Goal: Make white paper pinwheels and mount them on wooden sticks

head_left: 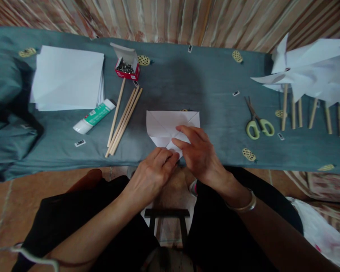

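Observation:
A square of white paper (161, 121) with diagonal creases lies at the table's front edge; its near side is bent and partly hidden by my hands. My left hand (155, 172) is closed on the paper's near corner, fingers curled and thumb pressed in. Over the paper's right half, my right hand (199, 153) has two fingers stretched out and apart, their tips touching the sheet near where the creases meet. Left of the paper lie several wooden sticks (127, 121). Green-handled scissors (257, 121) rest to the right, blades pointing away.
A paper stack (69, 77) lies back left, near a white-and-green glue tube (94, 116). An open red box (127, 70) holds small metal pins. Several paper pinwheels (314, 71) on sticks are piled at right. A blue-green cloth (215, 98) covers the table; a striped curtain (170, 19) hangs behind.

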The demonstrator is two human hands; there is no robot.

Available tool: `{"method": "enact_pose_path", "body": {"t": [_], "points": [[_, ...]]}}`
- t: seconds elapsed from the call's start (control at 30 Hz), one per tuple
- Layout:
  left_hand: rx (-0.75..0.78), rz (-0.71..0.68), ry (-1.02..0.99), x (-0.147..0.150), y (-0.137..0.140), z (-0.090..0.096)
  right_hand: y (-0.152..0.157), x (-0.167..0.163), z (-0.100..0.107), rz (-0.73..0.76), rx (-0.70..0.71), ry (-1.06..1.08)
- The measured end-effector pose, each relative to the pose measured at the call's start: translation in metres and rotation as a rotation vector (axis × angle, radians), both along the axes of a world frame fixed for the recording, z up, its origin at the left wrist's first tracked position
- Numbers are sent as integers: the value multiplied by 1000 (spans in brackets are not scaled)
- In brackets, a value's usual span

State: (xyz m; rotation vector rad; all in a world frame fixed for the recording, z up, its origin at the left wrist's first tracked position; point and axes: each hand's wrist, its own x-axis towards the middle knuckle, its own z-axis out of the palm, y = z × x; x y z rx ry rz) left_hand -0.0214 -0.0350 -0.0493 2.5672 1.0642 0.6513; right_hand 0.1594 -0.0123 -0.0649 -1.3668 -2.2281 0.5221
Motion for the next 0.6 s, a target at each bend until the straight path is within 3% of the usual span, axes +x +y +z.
{"method": "enact_pose_path", "body": {"t": [0.23,0.37,0.5,0.6], "points": [[-32,17,29,1,0,1,0,2,-6,-15,49,81],[-34,19,39,2,1,0,19,10,-2,-42,19,229],[-19,23,63,2,2,1,53,15,0,-141,71,91],[-10,22,72,2,3,4,72,17,3,-93,92,-35]]}}
